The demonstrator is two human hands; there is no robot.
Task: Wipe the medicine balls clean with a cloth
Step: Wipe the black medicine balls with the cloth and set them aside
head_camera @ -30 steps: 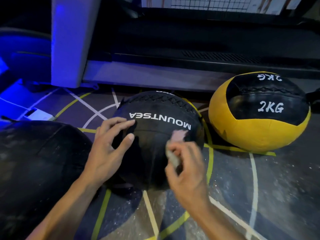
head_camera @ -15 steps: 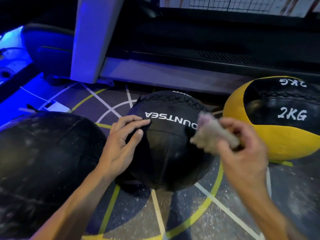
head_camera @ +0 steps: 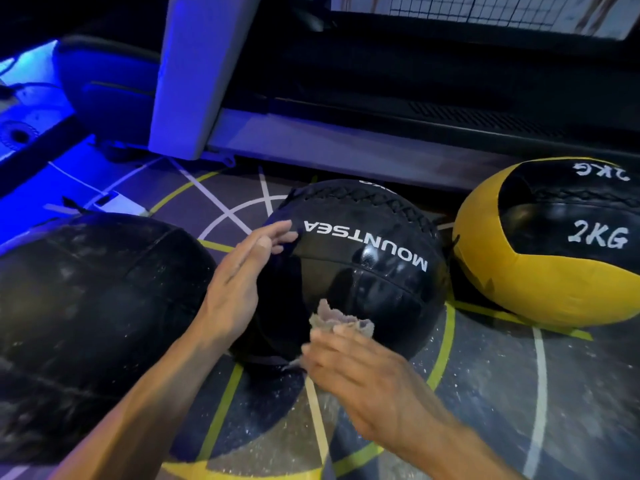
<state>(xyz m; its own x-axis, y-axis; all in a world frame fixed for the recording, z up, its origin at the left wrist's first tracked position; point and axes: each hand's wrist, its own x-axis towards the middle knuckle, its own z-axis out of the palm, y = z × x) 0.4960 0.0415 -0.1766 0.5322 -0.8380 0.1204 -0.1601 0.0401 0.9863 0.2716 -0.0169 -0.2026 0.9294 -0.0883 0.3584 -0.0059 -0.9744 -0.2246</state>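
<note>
Hands work the black ball [head_camera: 363,271]: left hand [head_camera: 239,282] flat, right hand [head_camera: 367,379] pinching cloth [head_camera: 337,320], yellow ball [head_camera: 554,251] and dusty ball [head_camera: 93,313] flanking.

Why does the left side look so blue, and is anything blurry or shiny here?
Head view: blue light floods the floor at far left; the black MOUNTSEA ball shows glossy reflections; the right hand holding the cloth is motion-blurred; the wide lens bends straight edges.
</note>
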